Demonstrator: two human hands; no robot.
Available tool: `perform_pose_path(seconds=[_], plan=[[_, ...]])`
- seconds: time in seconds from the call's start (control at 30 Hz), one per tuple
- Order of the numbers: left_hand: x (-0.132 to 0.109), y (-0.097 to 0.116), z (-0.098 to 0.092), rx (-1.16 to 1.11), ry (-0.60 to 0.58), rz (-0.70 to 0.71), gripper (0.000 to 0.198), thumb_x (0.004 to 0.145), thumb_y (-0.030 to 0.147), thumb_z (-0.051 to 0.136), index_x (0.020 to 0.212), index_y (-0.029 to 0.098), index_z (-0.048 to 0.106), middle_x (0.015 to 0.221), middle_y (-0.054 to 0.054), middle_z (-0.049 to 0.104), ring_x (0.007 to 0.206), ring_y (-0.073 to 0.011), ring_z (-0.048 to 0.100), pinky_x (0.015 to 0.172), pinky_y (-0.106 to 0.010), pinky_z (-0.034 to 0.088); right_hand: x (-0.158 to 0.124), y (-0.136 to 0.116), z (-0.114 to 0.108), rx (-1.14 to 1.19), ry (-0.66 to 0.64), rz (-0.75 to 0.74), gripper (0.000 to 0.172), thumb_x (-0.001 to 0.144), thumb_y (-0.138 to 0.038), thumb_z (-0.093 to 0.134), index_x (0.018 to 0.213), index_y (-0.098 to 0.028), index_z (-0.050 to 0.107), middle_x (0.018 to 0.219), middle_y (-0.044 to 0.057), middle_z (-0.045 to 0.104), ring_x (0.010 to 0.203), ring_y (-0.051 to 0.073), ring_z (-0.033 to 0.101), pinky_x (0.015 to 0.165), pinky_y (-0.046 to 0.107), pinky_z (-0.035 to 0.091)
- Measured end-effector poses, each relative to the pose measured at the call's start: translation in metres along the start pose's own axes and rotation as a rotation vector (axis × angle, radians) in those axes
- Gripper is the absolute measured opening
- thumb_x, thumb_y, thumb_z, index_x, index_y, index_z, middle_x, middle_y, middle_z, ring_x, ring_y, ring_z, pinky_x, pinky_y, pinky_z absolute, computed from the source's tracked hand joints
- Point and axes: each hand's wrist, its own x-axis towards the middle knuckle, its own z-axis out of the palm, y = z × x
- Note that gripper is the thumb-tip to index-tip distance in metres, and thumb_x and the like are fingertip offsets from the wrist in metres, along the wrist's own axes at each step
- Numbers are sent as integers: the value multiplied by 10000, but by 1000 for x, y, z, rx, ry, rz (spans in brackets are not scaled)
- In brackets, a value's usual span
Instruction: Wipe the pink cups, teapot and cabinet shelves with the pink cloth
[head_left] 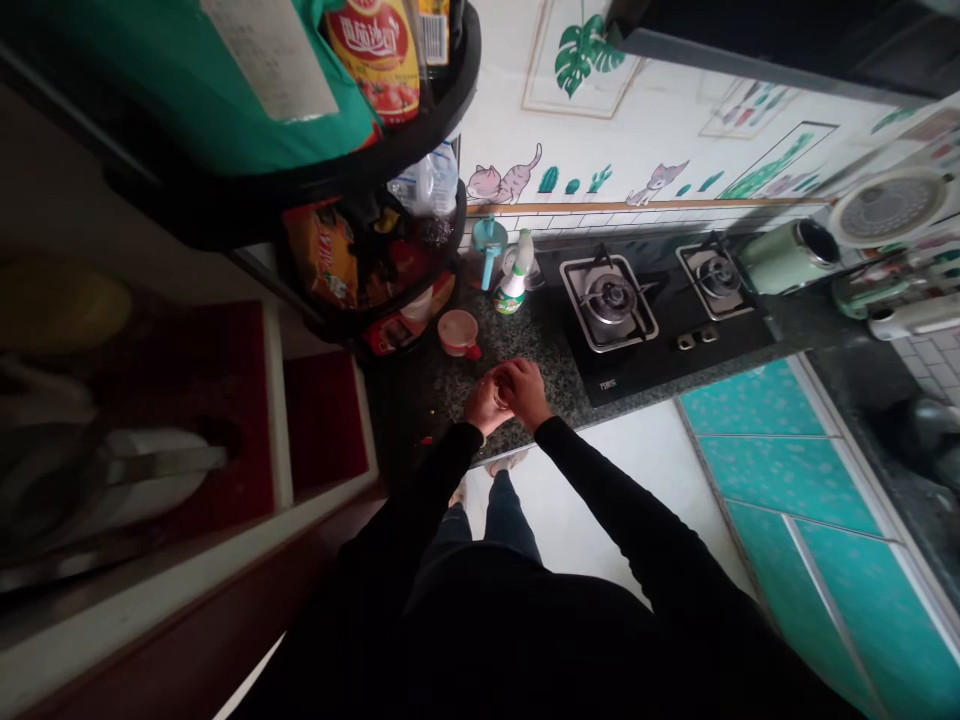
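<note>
Over the dark speckled counter [546, 355], my left hand [484, 404] and my right hand [527, 390] meet near the front edge. The fingers of both are curled in around one small thing. It is mostly covered by them, and its kind cannot be made out. Just beyond my left hand stands a pinkish round container [457, 332] with a red handle. Behind it are a white and green spray bottle [511, 280] and a light-blue handled item [490, 243].
To the right is a black gas stove [609, 300] with two burners. A black tiered rack [420, 150] with food packets rises at the left, above the counter. A light-green cylindrical pot [787, 255] stands past the stove. Teal cabinets [780, 440] line the right side.
</note>
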Motion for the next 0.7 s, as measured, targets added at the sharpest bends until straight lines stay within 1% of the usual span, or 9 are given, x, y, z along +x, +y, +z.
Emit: perform_pose_path(seconds=[0.07, 0.13, 0.23, 0.3, 0.37, 0.43, 0.5, 0.6, 0.7], plan=[[-1, 0, -3, -19, -4, 4, 853, 619, 235, 913, 1375, 190, 521, 1317, -151, 672, 1218, -326, 663, 1068, -511, 541, -9, 4, -2, 54, -47, -102, 247, 909, -154, 620, 1100, -224, 760, 1247, 95, 677, 1147, 262, 557, 1045, 398, 421], [-1, 0, -5, -18, -16, 4, 884, 609, 249, 928, 1390, 215, 514, 1306, -136, 680, 1199, -329, 672, 1057, -511, 550, -15, 13, -8, 86, -68, -136, 237, 921, -157, 605, 1077, -234, 766, 1242, 86, 679, 1152, 247, 565, 1052, 387, 418], [-2, 1, -6, 17, -23, -2, 929, 591, 268, 952, 1407, 233, 510, 1340, -137, 665, 1216, -345, 659, 1057, -520, 548, -8, 19, -11, 46, -12, 6, 237, 895, -114, 588, 998, -219, 774, 1148, 88, 695, 1097, 240, 585, 1029, 385, 415], [-4, 0, -7, 22, -20, -1, 937, 596, 246, 943, 1422, 220, 503, 1358, -143, 653, 1240, -348, 645, 1071, -525, 537, -1, 12, -8, 5, 31, 95, 239, 874, -95, 591, 984, -206, 772, 1105, 94, 700, 1070, 249, 582, 1013, 392, 411], [-6, -1, -7, -10, -24, 5, 919, 637, 214, 900, 1453, 211, 477, 1360, -142, 651, 1246, -332, 646, 1083, -524, 531, 0, 0, -3, 2, 4, 44, 233, 893, -119, 598, 1029, -203, 768, 1153, 104, 697, 1099, 258, 567, 1014, 393, 405], [-8, -3, -8, -66, -32, 0, 927, 675, 192, 852, 1498, 213, 427, 1358, -139, 654, 1221, -311, 665, 1069, -521, 544, -3, -11, 0, 28, -74, -82, 217, 928, -169, 600, 1070, -206, 760, 1235, 107, 684, 1147, 257, 554, 1023, 386, 398], [-8, -4, -8, -128, -41, -19, 985, 676, 193, 845, 1538, 216, 369, 1376, -145, 643, 1204, -302, 679, 1045, -516, 564, -1, -17, -1, 30, -159, -171, 203, 943, -207, 606, 1077, -206, 759, 1235, 105, 684, 1134, 252, 557, 1019, 381, 392], [-5, -5, -9, -205, -36, -41, 1111, 624, 220, 902, 1566, 209, 313, 1458, -172, 582, 1294, -317, 633, 1085, -521, 545, 18, -14, -7, -16, -226, -184, 209, 896, -224, 661, 1074, -193, 766, 1132, 106, 697, 1052, 256, 560, 992, 379, 390], [-5, -2, -10, -181, -33, -60, 1159, 613, 249, 936, 1578, 211, 297, 1494, -182, 554, 1353, -328, 592, 1132, -529, 510, 33, -4, -10, -18, -193, -118, 232, 885, -196, 642, 1081, -184, 766, 1116, 111, 691, 1054, 257, 564, 986, 371, 401]])
